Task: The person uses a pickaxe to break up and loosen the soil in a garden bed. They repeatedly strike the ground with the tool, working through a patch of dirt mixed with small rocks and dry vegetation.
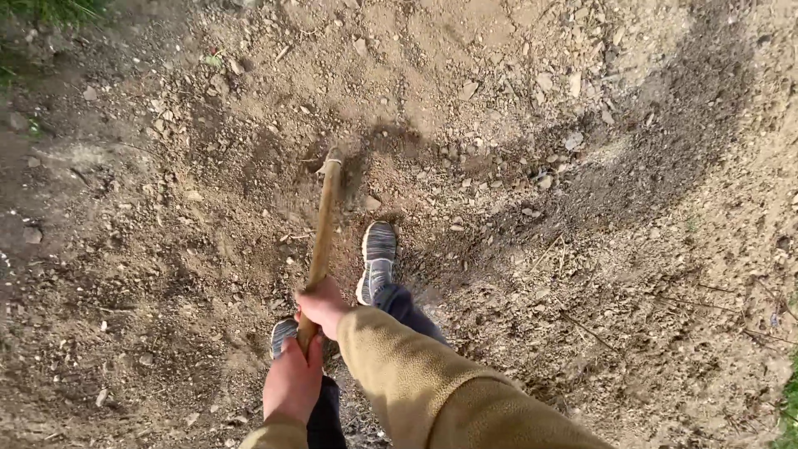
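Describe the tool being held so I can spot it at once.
Start at the tan-sleeved right hand and left hand low in the centre. Both grip a wooden handle running up into the stony soil. It is the only long, straight, pale-brown shaft there.

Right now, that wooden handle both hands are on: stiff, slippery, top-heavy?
The wooden handle looks straight under both grips, so probably stiff. Its bare, rough wood likely isn't slippery. Its far end sits in the soil, so it may feel end-heavy; the head is hidden.

Tan wooden handle (pixel 322 233), grey striped shoes (pixel 378 260), olive-tan sleeve (pixel 424 382), brown soil (pixel 582 249)
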